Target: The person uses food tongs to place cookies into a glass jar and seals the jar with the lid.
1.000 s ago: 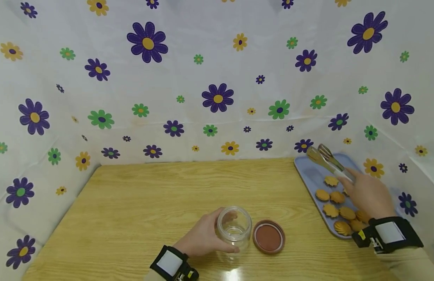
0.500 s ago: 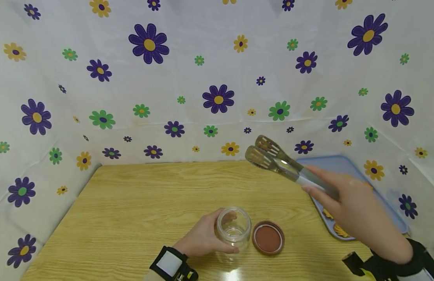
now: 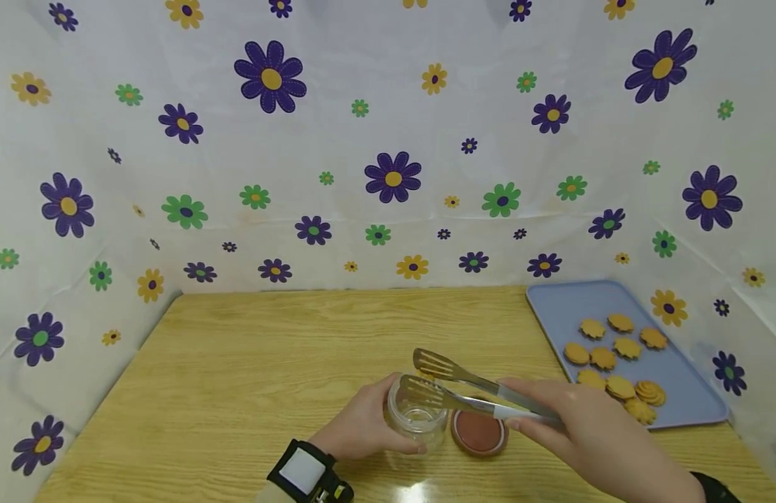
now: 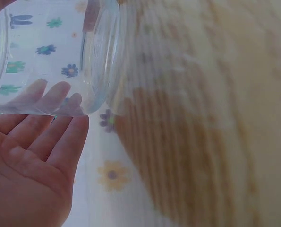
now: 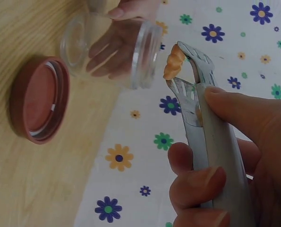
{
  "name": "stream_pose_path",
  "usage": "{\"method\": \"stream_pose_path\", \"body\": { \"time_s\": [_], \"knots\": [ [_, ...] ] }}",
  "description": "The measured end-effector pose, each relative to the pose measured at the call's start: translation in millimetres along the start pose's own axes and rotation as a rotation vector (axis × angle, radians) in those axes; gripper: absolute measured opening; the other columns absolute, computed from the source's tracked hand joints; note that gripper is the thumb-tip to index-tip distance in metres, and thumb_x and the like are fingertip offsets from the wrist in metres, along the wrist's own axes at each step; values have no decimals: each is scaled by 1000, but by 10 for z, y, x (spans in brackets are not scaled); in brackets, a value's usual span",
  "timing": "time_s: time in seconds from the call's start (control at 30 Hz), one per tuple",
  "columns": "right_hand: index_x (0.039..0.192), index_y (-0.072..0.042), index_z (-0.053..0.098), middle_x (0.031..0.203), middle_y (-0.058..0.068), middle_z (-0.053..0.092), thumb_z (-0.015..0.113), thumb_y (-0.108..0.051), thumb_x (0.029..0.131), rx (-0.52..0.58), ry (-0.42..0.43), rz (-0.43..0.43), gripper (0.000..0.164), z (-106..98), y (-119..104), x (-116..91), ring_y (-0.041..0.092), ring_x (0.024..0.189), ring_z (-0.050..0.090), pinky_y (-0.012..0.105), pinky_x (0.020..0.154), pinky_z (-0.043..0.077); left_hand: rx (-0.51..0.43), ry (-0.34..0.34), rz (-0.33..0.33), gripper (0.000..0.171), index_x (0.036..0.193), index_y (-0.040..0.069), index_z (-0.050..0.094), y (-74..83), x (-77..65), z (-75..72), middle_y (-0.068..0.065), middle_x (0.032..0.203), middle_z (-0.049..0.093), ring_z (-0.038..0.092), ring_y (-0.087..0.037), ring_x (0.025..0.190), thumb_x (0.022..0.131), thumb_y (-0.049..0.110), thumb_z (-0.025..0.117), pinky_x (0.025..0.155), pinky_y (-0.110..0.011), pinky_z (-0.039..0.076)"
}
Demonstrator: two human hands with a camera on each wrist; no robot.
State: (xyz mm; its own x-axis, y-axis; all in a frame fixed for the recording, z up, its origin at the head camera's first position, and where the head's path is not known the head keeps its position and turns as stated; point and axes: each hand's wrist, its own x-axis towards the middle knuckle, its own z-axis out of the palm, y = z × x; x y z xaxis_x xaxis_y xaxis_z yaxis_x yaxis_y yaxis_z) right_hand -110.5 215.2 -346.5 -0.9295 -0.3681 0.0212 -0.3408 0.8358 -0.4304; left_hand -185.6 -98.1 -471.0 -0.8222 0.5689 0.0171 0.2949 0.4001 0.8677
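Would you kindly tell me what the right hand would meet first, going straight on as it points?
Probably the floral cloth beyond the table: the tongs in the right hand seem to point across above the jar, though depth here is unclear.

My left hand (image 3: 370, 425) grips the clear jar (image 3: 420, 439), which stands upright on the wooden table (image 3: 268, 363). My right hand (image 3: 604, 436) holds the tongs (image 3: 482, 406), slotted tips above the jar's mouth, a bit of orange (image 3: 427, 376) showing between them. The brown lid (image 3: 480, 433) lies just right of the jar, partly hidden by the tongs. Farther right, cookies (image 3: 626, 348) lie on a blue tray (image 3: 564, 300). Flowered cloth (image 3: 337, 140) hangs behind and at both sides.
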Motion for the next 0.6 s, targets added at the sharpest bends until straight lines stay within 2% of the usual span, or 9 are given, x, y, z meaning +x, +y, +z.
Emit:
{"method": "stream_pose_path", "body": {
  "time_s": [0.17,0.6],
  "knots": [
    [135,-39,60,129,-12,67,50,-73,89,-20,-34,58,58,140,21,3,17,112,67,40,84,58,0,-2,-8,84,139,36,49,2,-5,-5,15,122,64,61,-7,111,67,45,92,98,-31,49],
    [137,-38,59,126,-11,68,47,-74,90,6,-56,35,60,168,-7,22,20,111,67,44,86,57,-14,-8,-17,86,142,35,47,10,-11,-6,15,125,62,60,-7,114,68,45,91,99,-31,49]
  ]
}}
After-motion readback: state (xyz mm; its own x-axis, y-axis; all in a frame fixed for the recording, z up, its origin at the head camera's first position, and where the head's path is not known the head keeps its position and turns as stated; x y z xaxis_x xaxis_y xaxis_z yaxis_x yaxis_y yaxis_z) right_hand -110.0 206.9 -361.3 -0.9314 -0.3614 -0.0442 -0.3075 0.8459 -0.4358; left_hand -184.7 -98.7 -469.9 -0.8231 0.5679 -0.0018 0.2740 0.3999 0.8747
